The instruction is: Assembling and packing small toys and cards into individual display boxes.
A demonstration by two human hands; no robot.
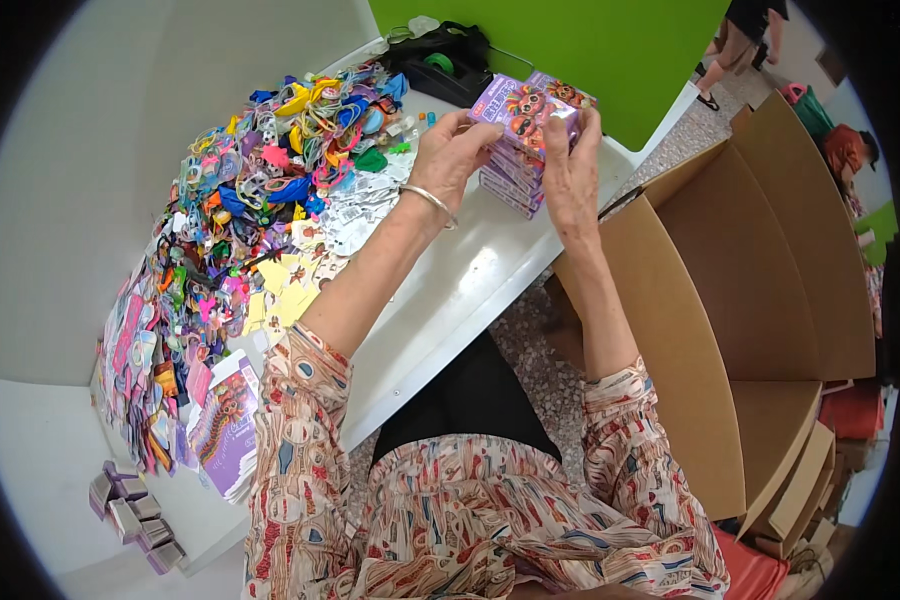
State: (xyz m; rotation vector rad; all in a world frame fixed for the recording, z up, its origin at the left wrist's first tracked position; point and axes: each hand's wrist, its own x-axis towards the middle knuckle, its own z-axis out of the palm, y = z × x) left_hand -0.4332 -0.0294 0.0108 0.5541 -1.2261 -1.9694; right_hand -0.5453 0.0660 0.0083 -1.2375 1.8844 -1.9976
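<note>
Near the far right end of the white table, both my hands are at a small purple printed carton [523,108] with cartoon characters on it. My left hand [446,158], with a bangle at its wrist, grips the carton's left edge, thumb on top. From the right, my right hand [573,185] closes on it with the thumb over the near corner. Directly below is a stack of like purple cartons [510,190]. Another printed carton [567,92] shows just behind. Fingertips on the far sides are hidden.
A big heap of colourful small trinkets [270,170] covers the table's left. Near it lie white slips [360,215], yellow cards [288,280] and purple printed leaflets [230,425]. A black tape dispenser [445,75] stands at the back. Open cardboard boxes [670,330] stand right; a green panel [560,50] rises behind.
</note>
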